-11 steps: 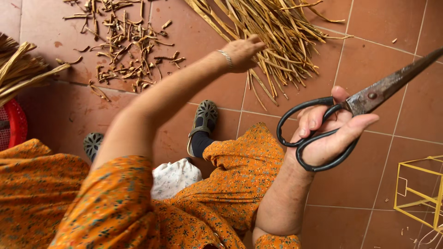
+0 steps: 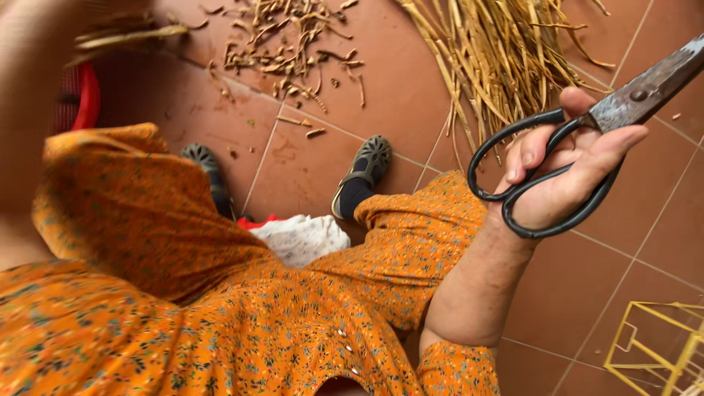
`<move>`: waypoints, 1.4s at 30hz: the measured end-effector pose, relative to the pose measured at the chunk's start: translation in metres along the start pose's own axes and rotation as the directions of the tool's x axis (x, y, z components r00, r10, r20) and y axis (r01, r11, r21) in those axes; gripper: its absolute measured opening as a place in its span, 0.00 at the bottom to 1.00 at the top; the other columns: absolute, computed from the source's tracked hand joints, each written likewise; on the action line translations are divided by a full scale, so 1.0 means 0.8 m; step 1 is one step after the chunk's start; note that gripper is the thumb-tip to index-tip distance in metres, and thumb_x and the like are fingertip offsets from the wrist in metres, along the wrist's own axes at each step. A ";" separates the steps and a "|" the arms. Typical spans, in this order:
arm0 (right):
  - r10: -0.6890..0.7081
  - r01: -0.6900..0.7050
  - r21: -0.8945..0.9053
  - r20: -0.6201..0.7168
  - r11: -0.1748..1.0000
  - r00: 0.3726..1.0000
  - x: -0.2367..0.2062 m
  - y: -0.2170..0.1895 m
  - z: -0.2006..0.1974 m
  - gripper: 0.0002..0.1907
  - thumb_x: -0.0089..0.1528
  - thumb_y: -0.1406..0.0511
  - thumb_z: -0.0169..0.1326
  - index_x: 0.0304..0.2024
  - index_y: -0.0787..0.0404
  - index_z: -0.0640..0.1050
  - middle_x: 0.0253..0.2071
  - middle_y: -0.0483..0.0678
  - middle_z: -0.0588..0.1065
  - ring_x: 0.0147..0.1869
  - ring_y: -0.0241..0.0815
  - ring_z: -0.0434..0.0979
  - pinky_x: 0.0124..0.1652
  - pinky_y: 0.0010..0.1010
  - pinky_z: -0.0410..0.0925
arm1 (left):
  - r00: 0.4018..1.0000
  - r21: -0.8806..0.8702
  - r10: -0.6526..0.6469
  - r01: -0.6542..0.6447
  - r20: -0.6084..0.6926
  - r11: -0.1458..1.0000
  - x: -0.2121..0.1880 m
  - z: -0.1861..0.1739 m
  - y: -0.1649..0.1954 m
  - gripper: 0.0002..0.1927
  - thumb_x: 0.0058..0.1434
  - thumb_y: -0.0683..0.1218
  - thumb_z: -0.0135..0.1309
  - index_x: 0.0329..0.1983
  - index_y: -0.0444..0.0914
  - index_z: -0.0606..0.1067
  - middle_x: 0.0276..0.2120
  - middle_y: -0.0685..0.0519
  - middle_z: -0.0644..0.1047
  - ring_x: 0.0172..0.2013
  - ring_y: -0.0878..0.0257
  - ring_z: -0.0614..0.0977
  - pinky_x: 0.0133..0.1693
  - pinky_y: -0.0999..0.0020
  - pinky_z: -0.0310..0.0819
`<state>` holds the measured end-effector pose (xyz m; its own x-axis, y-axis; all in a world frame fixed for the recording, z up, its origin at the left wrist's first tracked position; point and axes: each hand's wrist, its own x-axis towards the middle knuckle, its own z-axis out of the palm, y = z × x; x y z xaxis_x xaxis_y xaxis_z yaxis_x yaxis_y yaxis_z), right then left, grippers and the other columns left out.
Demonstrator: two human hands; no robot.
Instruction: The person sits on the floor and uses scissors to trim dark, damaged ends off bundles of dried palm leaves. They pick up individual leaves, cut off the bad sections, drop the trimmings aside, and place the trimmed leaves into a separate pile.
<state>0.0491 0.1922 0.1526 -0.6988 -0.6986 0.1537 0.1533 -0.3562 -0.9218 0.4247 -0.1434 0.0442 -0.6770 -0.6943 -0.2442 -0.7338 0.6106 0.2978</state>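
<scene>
My right hand (image 2: pixel 561 187) grips the black loop handles of a large pair of scissors (image 2: pixel 645 88), held up at the right with the rusty blades closed and pointing to the upper right. My left arm (image 2: pixel 26 110) is raised close to the camera at the upper left and is badly blurred. Its hand is lost in the blur near a few dry stalks (image 2: pixel 128 37), and I cannot tell whether it holds them. A heap of long dry yellow stalks (image 2: pixel 506 51) lies on the tiled floor just beyond the scissors.
Short cut stalk pieces (image 2: pixel 293 44) are scattered on the red-brown tiles at top centre. A red container (image 2: pixel 88 103) stands at the left. My orange floral clothing, a white cloth (image 2: pixel 301 238) and my dark shoes (image 2: pixel 367 165) fill the middle. A yellow wire frame (image 2: pixel 660 345) stands at the bottom right.
My left arm has swung from the stalk heap at top centre over to the upper left, close to the camera. The view has shifted. The right hand still holds the scissors.
</scene>
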 end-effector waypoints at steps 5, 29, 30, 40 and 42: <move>-0.005 0.013 -0.096 0.083 0.995 0.997 0.004 0.019 0.037 0.35 0.75 0.41 0.44 0.51 0.68 0.75 0.21 0.47 0.62 0.18 0.35 0.56 0.18 0.24 0.52 | 0.940 -0.245 -0.325 0.293 -0.101 0.924 -0.194 0.025 -0.131 0.20 0.68 0.50 0.58 0.60 0.39 0.75 0.53 0.45 0.76 0.51 0.50 0.77 0.52 0.56 0.72; 0.076 -0.071 -0.041 0.120 0.997 0.990 -0.110 -0.013 0.078 0.35 0.72 0.41 0.42 0.53 0.67 0.74 0.21 0.44 0.61 0.20 0.33 0.56 0.21 0.23 0.52 | 0.812 -0.770 -0.500 0.101 -0.302 0.630 -0.460 0.094 -0.143 0.14 0.83 0.43 0.49 0.63 0.27 0.68 0.49 0.44 0.78 0.45 0.60 0.81 0.50 0.66 0.76; 0.076 -0.072 -0.034 0.130 0.997 0.989 -0.109 -0.010 0.083 0.35 0.72 0.41 0.42 0.54 0.67 0.74 0.22 0.44 0.62 0.20 0.34 0.57 0.22 0.24 0.52 | 0.801 -0.783 -0.521 0.108 -0.297 0.613 -0.466 0.099 -0.144 0.15 0.83 0.43 0.49 0.64 0.28 0.67 0.50 0.44 0.77 0.46 0.60 0.81 0.49 0.66 0.77; 0.153 -0.151 -0.025 0.158 0.988 0.976 -0.116 0.003 0.097 0.34 0.73 0.42 0.42 0.53 0.67 0.75 0.22 0.44 0.62 0.20 0.33 0.56 0.22 0.23 0.51 | 0.736 -0.836 -0.666 0.286 -0.122 0.469 -0.488 0.094 -0.168 0.17 0.86 0.50 0.42 0.68 0.34 0.65 0.50 0.48 0.75 0.45 0.63 0.78 0.45 0.64 0.74; 0.165 -0.166 0.009 0.095 0.986 0.982 -0.118 -0.003 0.086 0.34 0.73 0.42 0.42 0.53 0.67 0.76 0.22 0.44 0.62 0.21 0.34 0.56 0.23 0.24 0.51 | 0.753 -0.827 -0.640 0.258 -0.151 0.500 -0.475 0.088 -0.169 0.14 0.90 0.49 0.42 0.67 0.34 0.66 0.50 0.49 0.77 0.44 0.65 0.78 0.45 0.65 0.72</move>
<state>0.1627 0.2164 0.1649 -0.5943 -0.8036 0.0329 0.2734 -0.2404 -0.9314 0.7768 0.0648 0.0322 -0.0314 -0.9715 -0.2348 -0.4937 -0.1892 0.8488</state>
